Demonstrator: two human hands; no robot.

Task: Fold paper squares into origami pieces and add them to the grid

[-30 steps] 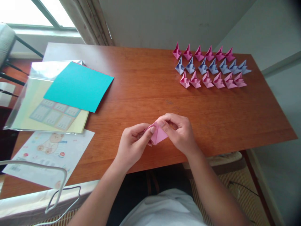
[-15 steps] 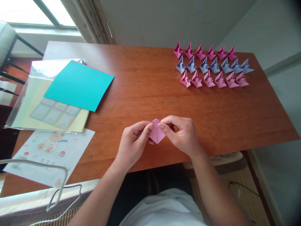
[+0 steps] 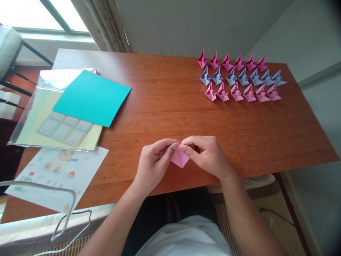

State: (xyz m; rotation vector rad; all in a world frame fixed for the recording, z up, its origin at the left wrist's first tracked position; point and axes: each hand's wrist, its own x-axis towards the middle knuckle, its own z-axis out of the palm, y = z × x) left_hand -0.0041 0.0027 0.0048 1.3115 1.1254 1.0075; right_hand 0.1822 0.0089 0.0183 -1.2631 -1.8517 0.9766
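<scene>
A small pink folded paper (image 3: 181,158), diamond-like with a crease down its middle, is held over the near part of the table. My left hand (image 3: 157,160) pinches its upper left edge between thumb and fingers. On the other side, my right hand (image 3: 204,153) pinches the upper right edge, its thumb lying on the front face. The fingertips of both hands nearly meet at the paper's top and hide that corner. Farther back on the right stand rows of folded paper figures: dark pink (image 3: 227,63), bluish purple (image 3: 231,76) and lighter pink (image 3: 236,92).
A wooden table (image 3: 160,106) carries everything. At left, a teal paper sheet (image 3: 92,97) lies over a clear sleeve of yellow paper (image 3: 29,124). Nearer is a white sheet with a printed bear (image 3: 87,167). A bent pale tube (image 3: 39,186) crosses the lower left corner.
Both hands have closed in at the paper's top, covering its upper corner. The paper has turned slightly, its lower point now a little lower and farther right.
</scene>
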